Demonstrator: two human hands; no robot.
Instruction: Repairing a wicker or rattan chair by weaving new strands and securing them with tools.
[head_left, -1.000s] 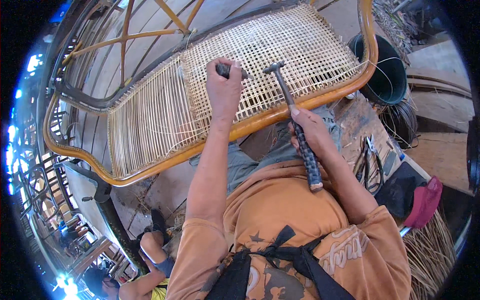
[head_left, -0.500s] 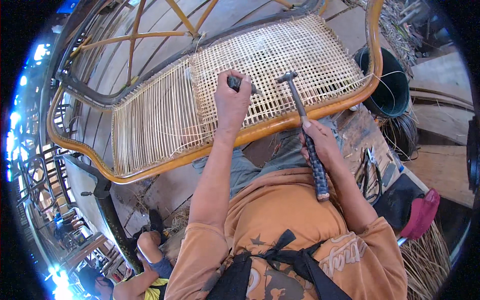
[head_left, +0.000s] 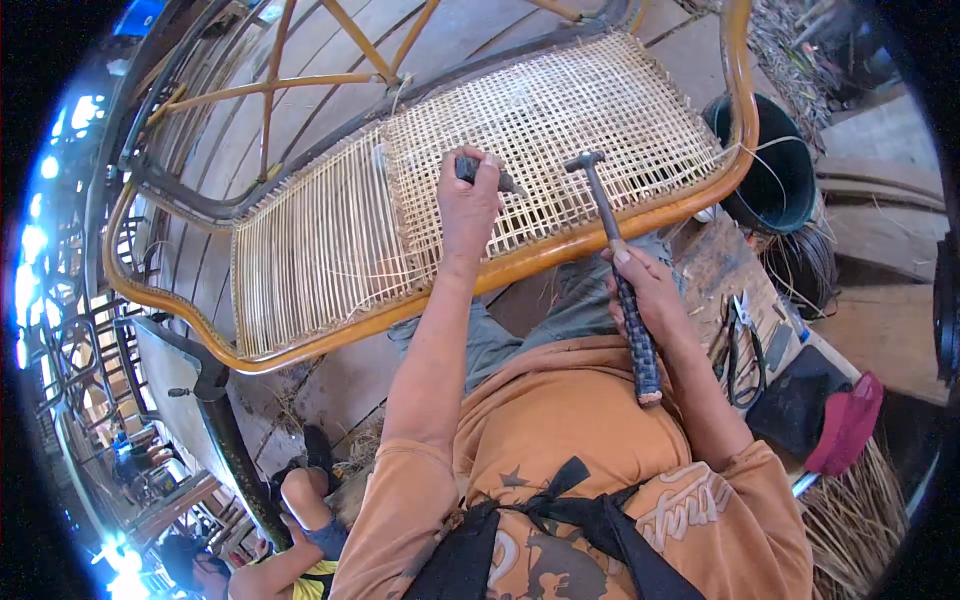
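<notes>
Across my lap lies a curved rattan furniture frame (head_left: 490,268) with a woven cane panel (head_left: 530,110). The panel's right part is an open grid; its left part shows mostly strands in one direction (head_left: 310,245). My left hand (head_left: 468,210) is closed around a dark-handled pointed tool (head_left: 510,186), its tip at the woven grid; the exact kind is unclear. My right hand (head_left: 645,290) grips a hammer (head_left: 603,203) by its dark, wrapped handle. The hammer's head is over the weave, to the right of the pointed tool and apart from it.
On a wooden board at right lie pliers or cutters (head_left: 743,350), next to a dark cloth (head_left: 795,395) and a maroon piece (head_left: 845,425). A dark green bucket (head_left: 775,185) stands beyond the frame's right end. Another person (head_left: 290,560) sits at lower left.
The hammer's head has shifted slightly right, away from the pointed tool. The furniture frame appears slightly shifted in view. Both hands keep their grips.
</notes>
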